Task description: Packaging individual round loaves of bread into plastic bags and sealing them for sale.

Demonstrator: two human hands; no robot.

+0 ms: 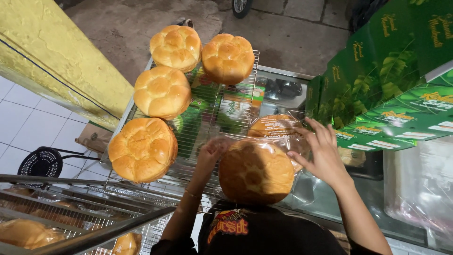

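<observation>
A round golden bread loaf (pixel 256 172) sits upside down inside a clear plastic bag (pixel 283 141), pressed against my chest. My left hand (pixel 210 153) grips the bag's left edge near the loaf. My right hand (pixel 321 151) has its fingers spread on the bag's right side. Several more flower-shaped loaves lie bare on a wire cooling rack (pixel 222 113): one (pixel 143 149) at the near left, another (pixel 162 91) behind it, and two at the far end (pixel 176 47), (pixel 228 58).
A bagged loaf (pixel 273 126) lies beyond the one I hold. Green printed cartons (pixel 377 80) are stacked at the right. Below at the left, lower rack shelves (pixel 56 212) hold bagged bread. A yellow wall (pixel 52 56) and a black perforated stool (pixel 40 163) stand at the left.
</observation>
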